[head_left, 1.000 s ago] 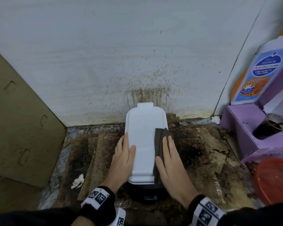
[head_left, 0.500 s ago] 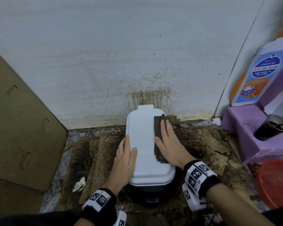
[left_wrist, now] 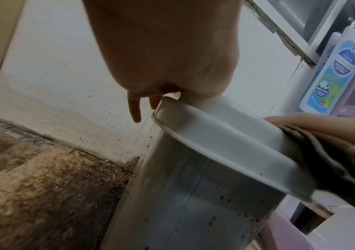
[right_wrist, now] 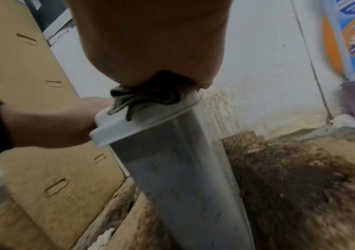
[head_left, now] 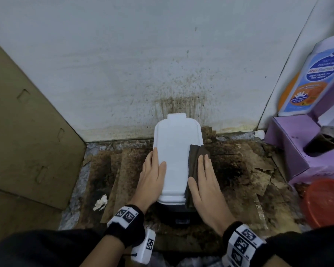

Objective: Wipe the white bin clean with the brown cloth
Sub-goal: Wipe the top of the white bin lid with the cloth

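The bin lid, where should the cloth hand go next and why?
Probably slide the right hand and cloth left across the lid. The cloth covers only the right edge, the middle is uncovered, and the left hand rests flat on the left edge, likely steadying the bin.

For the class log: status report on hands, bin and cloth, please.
Left hand flat, steadying white bin. Right hand flat, pressing brown cloth on lid's right edge. Nothing in the way.
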The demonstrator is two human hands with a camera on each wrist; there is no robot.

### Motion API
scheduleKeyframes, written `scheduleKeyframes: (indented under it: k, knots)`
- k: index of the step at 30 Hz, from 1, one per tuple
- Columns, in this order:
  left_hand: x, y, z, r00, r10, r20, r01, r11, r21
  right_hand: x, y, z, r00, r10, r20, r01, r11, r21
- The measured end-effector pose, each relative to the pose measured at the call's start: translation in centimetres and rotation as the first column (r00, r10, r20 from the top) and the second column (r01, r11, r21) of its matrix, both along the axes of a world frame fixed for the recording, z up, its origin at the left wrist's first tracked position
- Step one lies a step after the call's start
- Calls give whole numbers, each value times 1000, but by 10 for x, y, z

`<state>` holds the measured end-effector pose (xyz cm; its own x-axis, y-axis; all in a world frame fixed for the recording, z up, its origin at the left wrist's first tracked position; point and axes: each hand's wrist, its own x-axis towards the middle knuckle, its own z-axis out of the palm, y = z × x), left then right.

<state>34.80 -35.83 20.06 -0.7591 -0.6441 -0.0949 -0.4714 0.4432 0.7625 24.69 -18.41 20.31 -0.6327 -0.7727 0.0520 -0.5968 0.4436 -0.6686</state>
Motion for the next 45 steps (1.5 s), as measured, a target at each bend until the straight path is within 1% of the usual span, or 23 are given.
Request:
scheduleKeyframes:
  k: [2,4,8,13,17,19,22,26,32,36,39,41,45]
  knots:
    - [1,-1,-2,1000,2,-3,-2,1000,6,10,2,-3,999,-41,-26,41,999,-12]
    - [0,-1,-3,1000,6,-2,-6,1000,15,12,0,-3,998,-64,-19,63,998,-22]
    - [-1,-2,-3,1000,7,-12,-7,1000,26,-5,-12,4,998,-52,24,52,999,16]
    - [-1,-3,-4,1000,6,-19,-5,999,42,-60,-40,14,990,60,126,-73,992,100]
    - [0,-5,-3,1000,-3,-15,3,999,53,-109,-67,21,978,154,137,-179,966,188]
    - [0,-5,-2,1000,-10,-12,11,998,57,-126,-76,26,963,193,187,-228,956,184]
    - [0,-5,0,1000,-20,-12,20,998,53,-134,-79,29,945,235,226,-267,956,120]
    - [2,-3,0,1000,-16,-9,16,998,68,-126,-65,26,933,224,282,-239,971,19]
    - [1,-3,-1,1000,-9,-12,9,998,67,-83,-29,22,903,198,381,-211,977,-7]
    - [0,-2,-2,1000,-5,-11,6,998,59,-46,-4,23,932,143,333,-155,988,9]
    - [0,-1,-1,1000,1,-15,0,998,58,-26,9,18,957,135,258,-141,990,4]
    - [-1,-2,-1,1000,5,-18,-4,998,61,-22,9,13,967,132,217,-137,991,7]
    - [0,-4,-3,1000,5,-27,-3,997,74,-32,-2,8,974,129,186,-131,991,-2]
